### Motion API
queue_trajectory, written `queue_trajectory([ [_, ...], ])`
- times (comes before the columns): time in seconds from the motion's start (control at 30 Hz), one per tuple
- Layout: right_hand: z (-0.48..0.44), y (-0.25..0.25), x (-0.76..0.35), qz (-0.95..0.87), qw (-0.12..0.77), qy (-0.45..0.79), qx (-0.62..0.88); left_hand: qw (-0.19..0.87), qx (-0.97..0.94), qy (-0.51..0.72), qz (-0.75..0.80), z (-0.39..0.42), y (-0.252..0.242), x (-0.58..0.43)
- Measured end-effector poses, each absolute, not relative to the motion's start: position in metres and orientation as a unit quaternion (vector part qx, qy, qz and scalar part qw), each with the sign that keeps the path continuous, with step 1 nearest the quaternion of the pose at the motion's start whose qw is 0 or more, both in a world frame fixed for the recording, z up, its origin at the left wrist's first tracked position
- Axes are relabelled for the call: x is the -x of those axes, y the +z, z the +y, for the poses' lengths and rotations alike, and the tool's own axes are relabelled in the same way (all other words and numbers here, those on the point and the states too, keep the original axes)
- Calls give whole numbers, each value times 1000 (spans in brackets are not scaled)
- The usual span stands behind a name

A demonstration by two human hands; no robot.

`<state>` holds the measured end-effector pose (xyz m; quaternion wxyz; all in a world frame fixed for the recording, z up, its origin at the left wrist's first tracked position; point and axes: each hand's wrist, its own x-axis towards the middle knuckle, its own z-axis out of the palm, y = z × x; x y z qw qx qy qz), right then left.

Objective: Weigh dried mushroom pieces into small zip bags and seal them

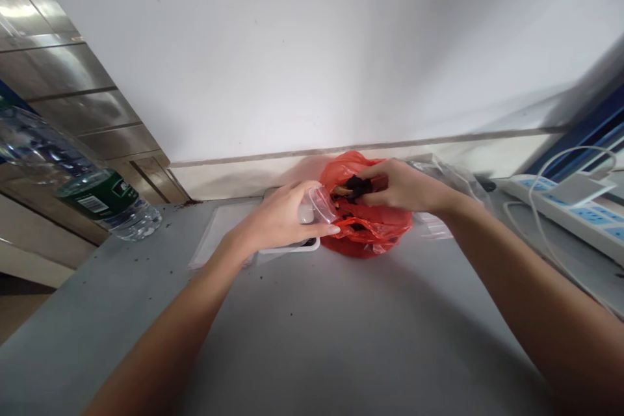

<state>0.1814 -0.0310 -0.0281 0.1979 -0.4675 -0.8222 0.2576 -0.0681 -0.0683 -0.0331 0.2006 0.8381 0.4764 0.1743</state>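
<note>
A red plastic bag (375, 240) stands open against the wall, with dark and brown dried pieces inside. My right hand (402, 188) reaches over its mouth, thumb and fingers pinching a clump of dark dried pieces (358, 188). At the bag's left rim, my left hand (275, 218) grips a small clear zip bag (322, 204), its mouth turned toward the dark clump. Beneath the left hand, a white-edged flat device (312, 247), perhaps a small scale, is mostly hidden.
Flat clear plastic bags (214, 237) lie left of the device, others (436, 227) behind my right wrist. A water bottle (104, 198) stands at left. A white power strip (580, 214) with a cable lies at right. Dark crumbs dot the grey table (312, 351).
</note>
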Motion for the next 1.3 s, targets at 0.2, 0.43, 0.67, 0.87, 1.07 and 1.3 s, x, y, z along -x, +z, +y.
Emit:
queue_trajectory([
  [0.2, -52, -16, -162, -804, 263, 398, 354, 210, -838, 198, 463, -68, -34, 67],
  [0.43, -52, -23, -152, -823, 227, 385, 351, 196, -847, 181, 459, -70, -34, 67],
  [0.67, -51, -29, -149, -807, 268, 418, 320, 212, -832, 153, 490, -71, -36, 63],
  [0.87, -50, -28, -151, -779, 304, 445, 322, 243, -829, 206, 461, -69, -35, 68],
  [1.07, -40, -27, -166, -800, 217, 255, 498, 206, -835, 216, 462, -65, -33, 72],
  [1.3, -26, -46, -177, -824, 41, 255, 505, 313, -736, 411, 437, -56, -29, 74],
])
